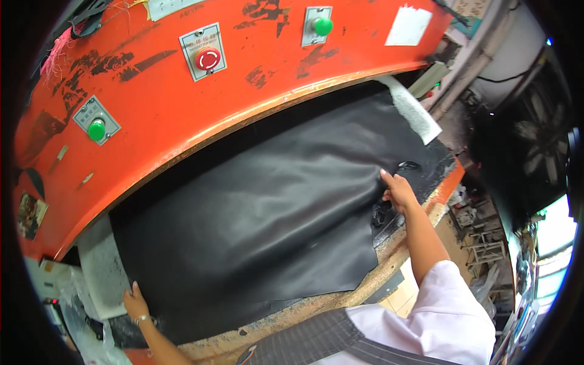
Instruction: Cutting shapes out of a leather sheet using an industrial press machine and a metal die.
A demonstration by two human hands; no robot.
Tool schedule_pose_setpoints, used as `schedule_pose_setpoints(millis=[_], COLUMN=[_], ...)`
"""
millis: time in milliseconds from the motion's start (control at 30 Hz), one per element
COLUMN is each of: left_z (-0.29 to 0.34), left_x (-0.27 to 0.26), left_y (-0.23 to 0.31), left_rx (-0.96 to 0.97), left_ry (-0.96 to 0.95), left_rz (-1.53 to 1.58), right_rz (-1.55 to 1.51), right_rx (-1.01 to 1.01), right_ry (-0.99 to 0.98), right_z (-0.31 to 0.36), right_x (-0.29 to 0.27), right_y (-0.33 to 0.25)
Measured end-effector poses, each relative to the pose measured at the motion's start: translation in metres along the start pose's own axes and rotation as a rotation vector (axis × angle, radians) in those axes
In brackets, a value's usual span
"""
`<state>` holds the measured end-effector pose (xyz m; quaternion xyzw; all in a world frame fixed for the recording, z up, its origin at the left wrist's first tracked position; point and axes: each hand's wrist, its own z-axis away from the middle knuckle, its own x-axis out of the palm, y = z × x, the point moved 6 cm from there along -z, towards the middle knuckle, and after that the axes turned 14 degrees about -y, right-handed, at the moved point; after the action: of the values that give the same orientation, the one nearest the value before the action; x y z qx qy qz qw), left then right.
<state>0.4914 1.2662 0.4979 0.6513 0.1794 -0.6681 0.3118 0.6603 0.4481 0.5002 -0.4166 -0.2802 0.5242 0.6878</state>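
A large sheet of black leather (243, 207) lies across the machine's bed, its far part running under the orange front. Soft folds fan out from its right side, where my right hand (399, 191) is closed on the edge, index finger stretched along the top. At the lower left, my left hand (135, 302) pinches the left edge, with a bracelet at the wrist. Beneath the leather, a whitish sheet (103, 267) shows on the left, and a pale strip (413, 109) sticks out at the far right.
An orange machine front (152, 73) arches over the far side, carrying a red stop button (208, 59) and green buttons (323, 26). The bed's worn brown edge (292, 313) runs close to my body. Clear plastic bags (79, 304) hang at left; metal racks (486, 249) stand at right.
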Motion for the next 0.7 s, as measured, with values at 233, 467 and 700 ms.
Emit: schedule_pose_setpoints(millis=[233,467,700], left_z=[0.022,0.052,0.043], left_x=[-0.008,-0.004,-0.015], left_y=[0.021,0.063,0.028], left_rx=[-0.045,-0.084,-0.098], left_ry=[0.032,0.027,0.082], left_rz=[-0.055,0.040,0.054], right_rz=[0.438,0.366,-0.104], right_rx=[-0.267,-0.060,-0.035], right_ry=[-0.045,-0.231,-0.340], right_z=[-0.017,-0.057,-0.031], right_x=[-0.010,-0.046,-0.039], right_y=[-0.034,-0.059,-0.031])
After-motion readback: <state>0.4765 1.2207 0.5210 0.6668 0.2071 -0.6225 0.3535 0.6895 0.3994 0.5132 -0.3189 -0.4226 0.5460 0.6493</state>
